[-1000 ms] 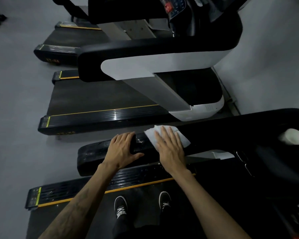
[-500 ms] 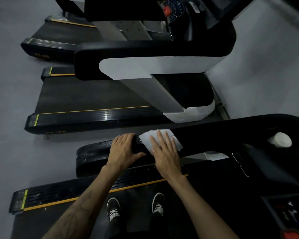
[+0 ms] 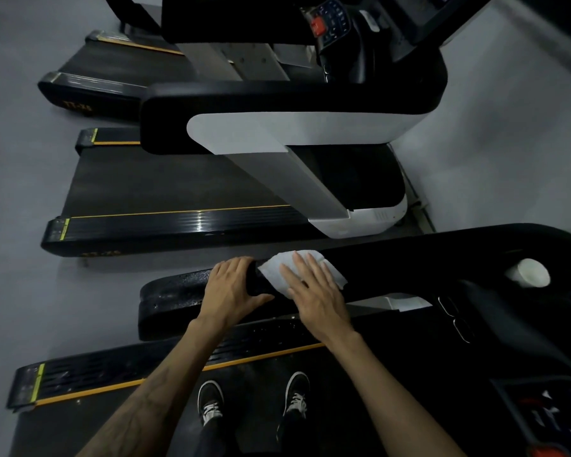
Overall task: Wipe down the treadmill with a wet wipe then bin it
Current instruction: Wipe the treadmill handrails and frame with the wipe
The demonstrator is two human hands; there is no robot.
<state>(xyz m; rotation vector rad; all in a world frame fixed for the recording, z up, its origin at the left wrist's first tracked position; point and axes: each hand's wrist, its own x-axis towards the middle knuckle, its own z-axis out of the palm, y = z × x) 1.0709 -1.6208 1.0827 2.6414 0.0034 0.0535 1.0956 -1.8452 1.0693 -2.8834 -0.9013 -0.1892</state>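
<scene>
I stand on a black treadmill, and its left handrail (image 3: 178,295) runs across the view in front of me. A white wet wipe (image 3: 277,268) lies draped over the rail. My right hand (image 3: 314,291) lies flat on the wipe with fingers spread, pressing it onto the rail. Just left of the wipe, my left hand (image 3: 231,291) grips the handrail, thumb underneath. The rail's left end looks wet and speckled.
A white cup (image 3: 529,273) sits in the console holder at right. Part of the console panel (image 3: 548,417) shows at lower right. A second treadmill (image 3: 178,192) with a grey upright stands parallel on the left, a third behind it. Grey floor (image 3: 20,291) lies between.
My right hand and the wipe have slid a little leftwards along the rail, closer to my left hand. The view has shifted slightly.
</scene>
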